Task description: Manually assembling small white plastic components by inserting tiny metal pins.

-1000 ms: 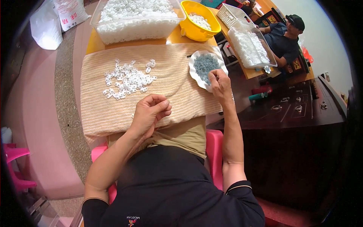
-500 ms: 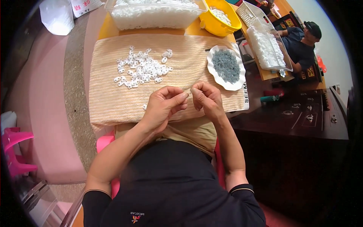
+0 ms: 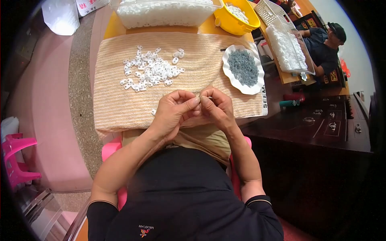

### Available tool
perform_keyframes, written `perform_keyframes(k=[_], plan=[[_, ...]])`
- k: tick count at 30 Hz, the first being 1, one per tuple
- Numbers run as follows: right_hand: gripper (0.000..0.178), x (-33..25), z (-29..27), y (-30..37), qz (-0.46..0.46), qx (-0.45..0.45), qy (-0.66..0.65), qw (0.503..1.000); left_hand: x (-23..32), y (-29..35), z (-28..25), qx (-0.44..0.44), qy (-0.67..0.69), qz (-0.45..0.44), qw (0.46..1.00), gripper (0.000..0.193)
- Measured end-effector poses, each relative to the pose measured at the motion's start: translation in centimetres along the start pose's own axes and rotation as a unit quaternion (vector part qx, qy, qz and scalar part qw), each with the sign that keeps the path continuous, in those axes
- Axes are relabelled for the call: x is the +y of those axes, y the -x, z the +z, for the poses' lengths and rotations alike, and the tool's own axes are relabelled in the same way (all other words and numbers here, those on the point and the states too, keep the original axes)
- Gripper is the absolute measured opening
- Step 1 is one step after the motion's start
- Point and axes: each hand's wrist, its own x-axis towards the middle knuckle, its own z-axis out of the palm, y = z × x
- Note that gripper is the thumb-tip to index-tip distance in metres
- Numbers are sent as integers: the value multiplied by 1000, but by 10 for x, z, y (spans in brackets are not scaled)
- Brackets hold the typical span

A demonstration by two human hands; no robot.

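My left hand (image 3: 175, 110) and my right hand (image 3: 219, 109) meet fingertip to fingertip above the near part of a striped cloth (image 3: 110, 108). Each is closed in a thumb-and-finger pinch. Whatever they hold between them is too small and covered to make out. Beyond my left hand lies a loose pile of small white oval plastic pieces with two holes (image 3: 155, 72). One such piece (image 3: 153, 112) sits apart, beside my left wrist. Past my right hand, a white scalloped dish (image 3: 252, 87) carries a heap of small thin grey pieces (image 3: 243, 67).
A clear bin of white pieces (image 3: 161, 15) and a yellow basin (image 3: 233, 27) stand at the table's far edge. To the right are a dark wooden cabinet (image 3: 305, 128), another clear bin (image 3: 287, 50) and a seated person (image 3: 325, 46). A pink stool (image 3: 20, 160) stands at left.
My right hand has shifted slightly left, so its fingertips now meet those of my left hand, closing the small gap between them. The whole view has shifted a little.
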Motion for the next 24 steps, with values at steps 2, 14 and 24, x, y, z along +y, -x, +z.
perform_keyframes(k=[2, 14, 24], plan=[[16, -2, 0, 0, -3, 1, 1, 1000, 0, -1, 0, -9, -2, 2, 1000, 11], [15, 0, -6, -2, 23, -22, -72, 997, -3, 0, -1, -36, -39, 20, 998, 12], [16, -1, -8, -3, 47, -31, -112, 992, -5, -1, -1, -17, -104, 66, 992, 11]])
